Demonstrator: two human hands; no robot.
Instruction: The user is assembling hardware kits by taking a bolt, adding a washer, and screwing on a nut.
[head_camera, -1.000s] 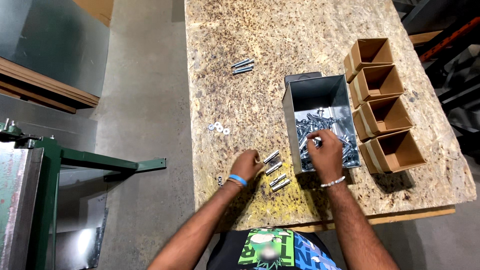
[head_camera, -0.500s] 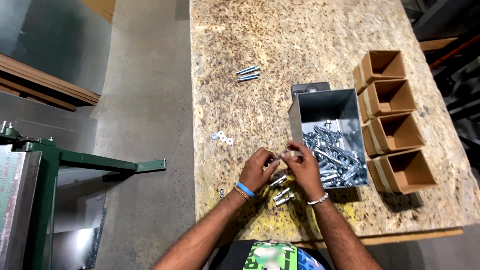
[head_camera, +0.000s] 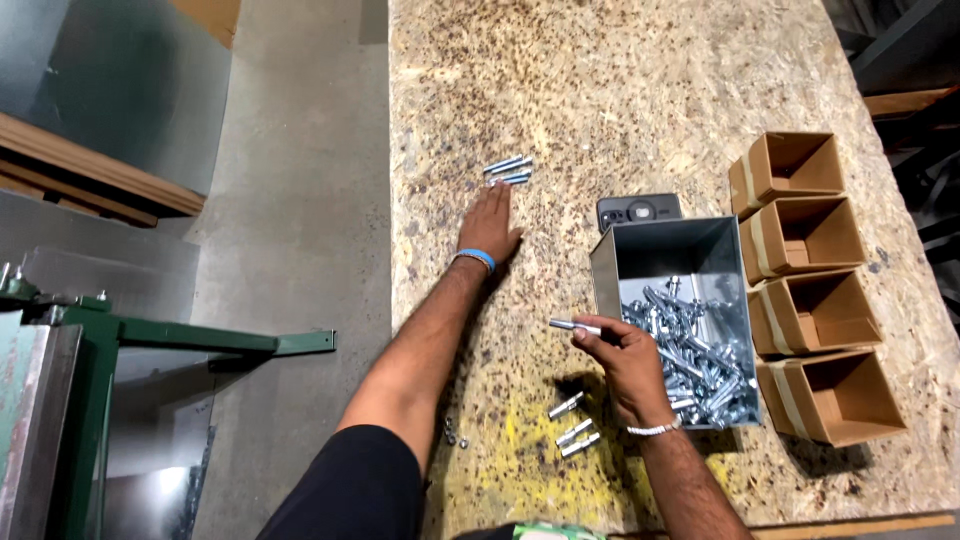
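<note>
While my right hand (head_camera: 625, 362) pinched a short silver bolt (head_camera: 574, 326) at centre frame, just left of the grey metal bin of bolts (head_camera: 655, 258), my left hand (head_camera: 490, 225) lay flat and open, fingers nearly touching a small bolt cluster (head_camera: 510, 169) above it. I judged the loosely pinched bolt could slip and roll off the chipboard bench (head_camera: 620, 90). Four open brown cardboard boxes (head_camera: 805, 290) lined the right side.

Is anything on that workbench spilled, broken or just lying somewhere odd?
Nothing looks spilled or damaged. The one oddity is a dark phone-like device lying flat against the far wall of the grey metal bin, among bolts. Small loose bolt groups lie tidily on the table.
</note>
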